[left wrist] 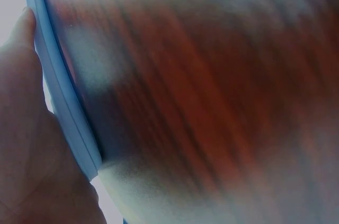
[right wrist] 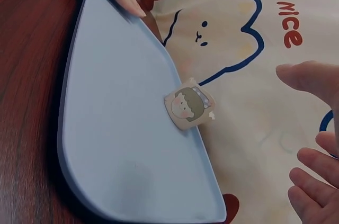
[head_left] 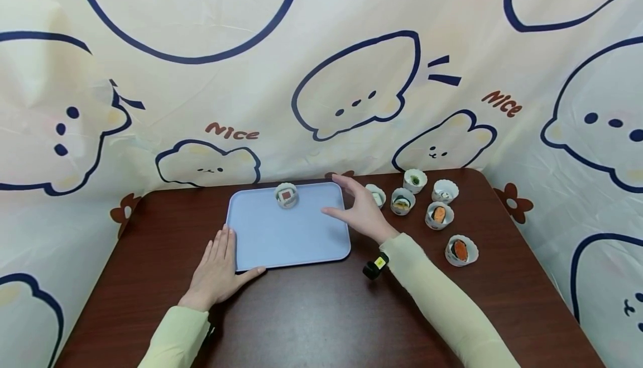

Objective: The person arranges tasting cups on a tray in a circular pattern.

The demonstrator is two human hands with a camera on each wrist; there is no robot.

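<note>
My left hand (head_left: 216, 273) lies at the left edge of the light blue tray (head_left: 291, 234), fingers straight and thumb at the near corner. In the left wrist view the fingers lie along the tray's rim (left wrist: 63, 91). My right hand (head_left: 364, 211) hovers over the tray's right edge with thumb and fingers spread, holding nothing. A small paper cup (head_left: 286, 195) with a white roll, reddish in the centre, stands near the tray's back edge. The right wrist view shows a cartoon face printed on this cup (right wrist: 188, 106).
Right of the tray stand several more paper cups. The nearest cup (head_left: 461, 250) and another cup (head_left: 439, 215) hold orange-topped sushi; one cup (head_left: 414, 180) shows green inside. A patterned cloth (head_left: 351, 77) hangs behind the dark wooden table (head_left: 311, 323).
</note>
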